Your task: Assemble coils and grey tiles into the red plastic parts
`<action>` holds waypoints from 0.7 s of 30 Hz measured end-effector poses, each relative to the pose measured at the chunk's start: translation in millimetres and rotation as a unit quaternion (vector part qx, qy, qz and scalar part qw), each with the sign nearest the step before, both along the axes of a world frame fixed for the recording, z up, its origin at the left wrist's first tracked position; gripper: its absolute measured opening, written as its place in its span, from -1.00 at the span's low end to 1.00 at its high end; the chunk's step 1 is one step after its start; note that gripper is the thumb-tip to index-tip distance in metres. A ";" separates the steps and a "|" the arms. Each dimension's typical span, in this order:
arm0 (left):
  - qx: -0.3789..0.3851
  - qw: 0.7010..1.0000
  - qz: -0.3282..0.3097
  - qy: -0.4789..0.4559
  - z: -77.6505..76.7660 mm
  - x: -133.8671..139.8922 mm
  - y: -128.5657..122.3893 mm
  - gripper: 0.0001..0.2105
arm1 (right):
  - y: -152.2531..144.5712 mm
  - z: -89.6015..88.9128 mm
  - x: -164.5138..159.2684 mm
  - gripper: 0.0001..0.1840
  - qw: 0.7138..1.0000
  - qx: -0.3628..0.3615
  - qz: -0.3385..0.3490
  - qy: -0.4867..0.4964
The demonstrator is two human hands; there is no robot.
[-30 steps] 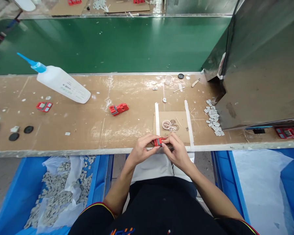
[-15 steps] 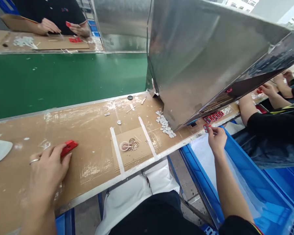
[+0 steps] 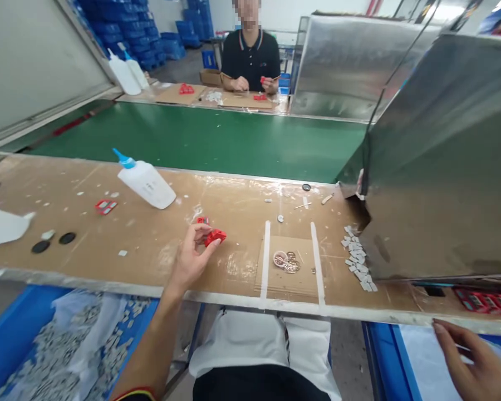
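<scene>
My left hand point(image 3: 191, 257) is over the middle of the cardboard-covered table, its thumb and fingers closed on a small red plastic part point(image 3: 215, 238). Just behind those fingers lies a second red part point(image 3: 202, 220), partly hidden. At the lower right, my right hand point(image 3: 474, 356) is by the table's front edge with its fingers apart and nothing visible in them. Close to it, a row of red parts with grey inserts point(image 3: 488, 302) rests on the table below the metal housing.
A white bottle with blue nozzle point(image 3: 148, 184) leans left on the table. Grey squares point(image 3: 358, 259) are heaped beside the metal housing point(image 3: 434, 211). Clear dishes of brown liquid point(image 3: 288, 260) sit on cardboard. Beyond the green belt point(image 3: 234, 139) a co-worker point(image 3: 250, 61) handles red parts.
The head view has swung left, bringing in the bottle and left bin. My right hand has let go of the small red part it held. My left hand still grips a red part.
</scene>
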State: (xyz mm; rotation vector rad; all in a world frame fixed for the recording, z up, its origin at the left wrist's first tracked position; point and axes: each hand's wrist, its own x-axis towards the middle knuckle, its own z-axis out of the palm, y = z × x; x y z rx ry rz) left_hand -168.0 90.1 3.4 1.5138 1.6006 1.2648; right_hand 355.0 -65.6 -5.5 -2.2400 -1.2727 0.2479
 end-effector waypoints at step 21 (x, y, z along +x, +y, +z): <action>-0.177 0.847 -0.188 -0.465 -40.4 71.5 -48.3 -0.42 | 105.4 -1.9 -236.9 -0.79 0.909 0.110 0.376 0.143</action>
